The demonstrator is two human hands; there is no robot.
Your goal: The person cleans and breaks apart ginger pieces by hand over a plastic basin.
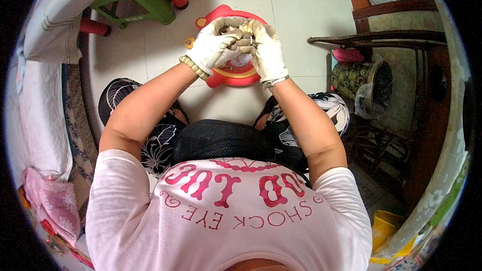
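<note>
Both of my hands wear white work gloves with grey-brown fingers. My left hand (213,47), with a beaded bracelet (195,66) at its wrist, has its fingers curled inward. My right hand (268,52) meets it at the fingertips, its fingers closed too. A small pale yellowish piece (247,27) shows between the fingers of the two hands; its kind is too small and covered to make out. Right below the hands is a red plastic stool (236,79) with a rounded, ear-like outline and yellow trim. The gloves hide much of its top.
A green plastic stool (134,0) stands at the upper left, by a cloth-draped piece of furniture (52,35). On the right are dark wooden furniture (432,95) and a patterned bin (351,83) with a plastic liner. Pale floor tiles (301,10) surround the red stool.
</note>
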